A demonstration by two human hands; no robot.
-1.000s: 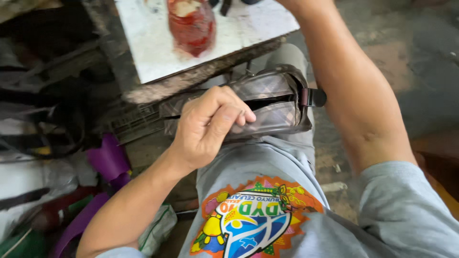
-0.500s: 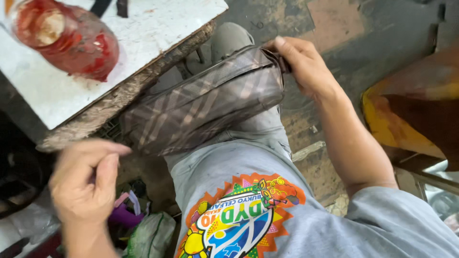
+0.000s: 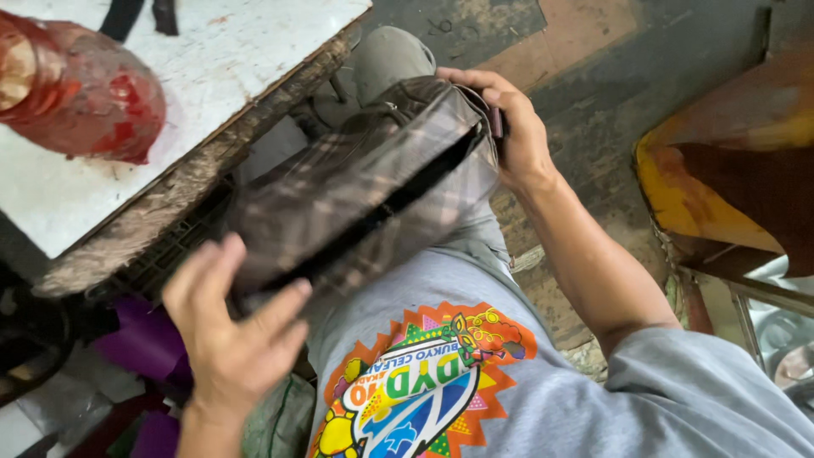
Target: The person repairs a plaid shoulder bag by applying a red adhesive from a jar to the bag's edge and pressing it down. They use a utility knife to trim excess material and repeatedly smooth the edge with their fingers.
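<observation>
A brown plaid bag [image 3: 365,191] with an open dark zipper slit lies across my lap, tilted up to the right. My right hand [image 3: 513,127] grips its far right end. At the bag's near left end my left hand [image 3: 233,326] has its fingers spread against the fabric, the thumb pointing toward the slit. I cannot tell whether that hand grips the bag or only touches it. Below the bag shows my grey shirt [image 3: 475,399] with a bright printed design.
A white worktable [image 3: 220,51] with a rough edge stands at the upper left, bearing a red-stained jar [image 3: 80,89] and dark straps. Purple material [image 3: 140,343] lies below it on the left. An orange and brown seat [image 3: 729,170] is at the right.
My left hand left the bag, drew back toward me, and now has returned to the bag's left end. My right hand has kept hold of the right end. The zipper slit now faces up.
</observation>
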